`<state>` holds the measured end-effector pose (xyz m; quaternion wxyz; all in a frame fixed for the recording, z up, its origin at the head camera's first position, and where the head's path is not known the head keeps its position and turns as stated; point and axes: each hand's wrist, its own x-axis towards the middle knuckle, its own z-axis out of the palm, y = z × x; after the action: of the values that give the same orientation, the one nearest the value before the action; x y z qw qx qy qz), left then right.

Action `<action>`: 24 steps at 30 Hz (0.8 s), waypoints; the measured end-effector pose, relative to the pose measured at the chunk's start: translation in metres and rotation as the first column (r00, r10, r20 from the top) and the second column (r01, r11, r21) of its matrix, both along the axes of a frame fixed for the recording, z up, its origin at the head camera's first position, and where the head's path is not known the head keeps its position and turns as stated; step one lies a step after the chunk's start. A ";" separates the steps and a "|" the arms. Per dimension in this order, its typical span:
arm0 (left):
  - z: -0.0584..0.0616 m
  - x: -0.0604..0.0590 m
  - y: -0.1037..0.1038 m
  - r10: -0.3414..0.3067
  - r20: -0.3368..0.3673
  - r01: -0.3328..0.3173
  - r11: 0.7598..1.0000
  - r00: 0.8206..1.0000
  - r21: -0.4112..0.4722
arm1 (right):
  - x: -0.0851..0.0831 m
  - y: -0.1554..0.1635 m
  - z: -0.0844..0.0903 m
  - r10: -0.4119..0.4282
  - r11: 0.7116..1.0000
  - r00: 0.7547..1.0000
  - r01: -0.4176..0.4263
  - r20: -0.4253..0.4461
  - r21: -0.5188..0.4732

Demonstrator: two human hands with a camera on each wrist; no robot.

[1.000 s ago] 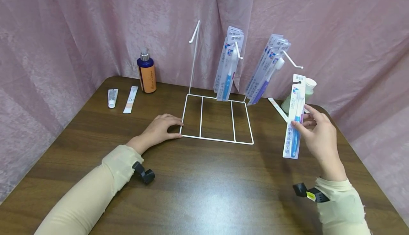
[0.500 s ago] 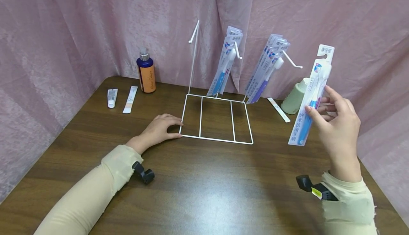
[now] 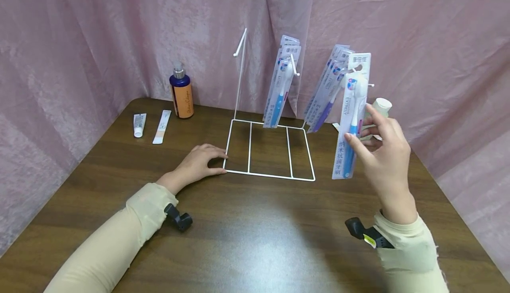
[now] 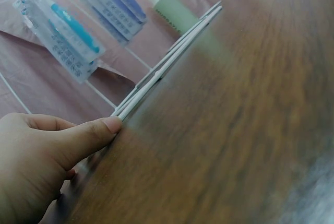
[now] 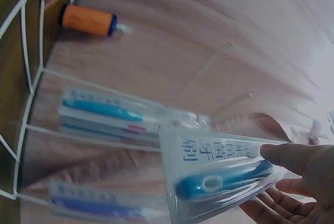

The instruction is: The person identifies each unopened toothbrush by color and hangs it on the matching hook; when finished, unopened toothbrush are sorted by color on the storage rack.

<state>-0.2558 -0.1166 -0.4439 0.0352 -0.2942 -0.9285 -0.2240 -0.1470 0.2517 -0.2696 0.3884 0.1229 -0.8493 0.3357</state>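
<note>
Right hand (image 3: pixel 384 149) pinches a packaged toothbrush (image 3: pixel 350 120) upright beside the right hook of a white wire rack (image 3: pixel 271 175), while the left hand (image 3: pixel 197 164), fingers relaxed, rests on the rack's base corner.

Your head camera looks forward and down across the desk (image 3: pixel 255 240) toward its far edge. Your left wrist camera skims low and close along the white wire rack (image 4: pixel 167 65). Your right wrist camera looks close past the packaged toothbrush (image 5: pixel 224 179). All three share the rack.
</note>
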 end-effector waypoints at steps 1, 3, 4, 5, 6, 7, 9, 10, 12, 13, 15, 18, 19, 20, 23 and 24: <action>0.000 0.000 0.000 0.000 -0.001 0.000 1.000 1.000 0.000 | -0.002 -0.004 -0.002 0.008 1.000 1.000 -0.008 0.002 0.014; 0.000 0.000 0.000 0.001 0.001 -0.001 1.000 1.000 0.001 | -0.006 -0.011 -0.006 0.024 0.999 1.000 -0.024 -0.003 0.040; 0.000 0.001 0.000 0.000 0.001 0.000 1.000 1.000 0.002 | -0.008 -0.014 -0.008 0.028 0.998 1.000 -0.027 -0.008 0.055; -0.001 0.001 0.000 0.000 0.002 0.000 1.000 1.000 0.000 | -0.011 -0.017 -0.010 0.031 0.998 0.999 -0.030 -0.015 0.062; 0.000 0.001 0.000 -0.001 0.002 0.001 1.000 1.000 -0.001 | -0.013 -0.019 -0.011 0.034 0.997 0.999 -0.033 -0.022 0.067; 0.000 0.001 0.000 0.002 0.004 -0.002 1.000 1.000 -0.002 | -0.015 -0.022 -0.012 0.037 0.997 0.999 -0.035 -0.027 0.070; 0.001 0.001 -0.001 0.003 0.003 -0.003 1.000 1.000 0.001 | -0.020 -0.026 -0.014 0.039 0.996 0.999 -0.037 -0.026 0.076; 0.001 0.001 -0.001 0.003 0.002 -0.003 1.000 1.000 0.003 | -0.023 -0.028 -0.015 0.040 0.996 0.999 -0.038 -0.022 0.075; 0.001 0.001 -0.001 0.004 -0.003 -0.004 1.000 1.000 0.004 | -0.028 -0.032 -0.017 0.043 0.997 0.999 -0.042 -0.005 0.072; 0.001 0.001 -0.001 0.004 -0.006 -0.004 1.000 1.000 0.004 | -0.030 -0.033 -0.018 0.046 0.996 0.999 -0.046 0.005 0.070; 0.000 0.001 -0.001 0.004 -0.009 -0.004 1.000 1.000 0.004 | -0.033 -0.037 -0.019 0.056 0.996 0.998 -0.058 0.023 0.067; -0.001 0.001 -0.001 -0.001 -0.019 0.001 1.000 1.000 0.004 | -0.037 -0.042 -0.021 0.065 0.995 0.997 -0.067 0.038 0.071; -0.001 0.001 -0.001 -0.001 -0.021 0.001 1.000 1.000 0.006 | -0.039 -0.043 -0.021 0.066 0.995 0.997 -0.068 0.041 0.075; -0.001 0.001 -0.001 -0.003 -0.025 0.003 1.000 1.000 0.007 | -0.040 -0.045 -0.022 0.065 0.995 0.997 -0.068 0.043 0.078; -0.002 0.000 -0.001 -0.006 -0.036 0.006 1.000 0.999 0.010 | -0.043 -0.048 -0.023 0.061 0.994 0.997 -0.064 0.045 0.085; -0.002 0.000 -0.001 -0.005 -0.038 0.006 1.000 0.999 0.012 | -0.044 -0.049 -0.024 0.061 0.994 0.997 -0.064 0.044 0.086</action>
<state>-0.2558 -0.1175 -0.4460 0.0541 -0.3009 -0.9254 -0.2239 -0.1909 0.2025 -0.2932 0.3541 0.1594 -0.8669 0.3125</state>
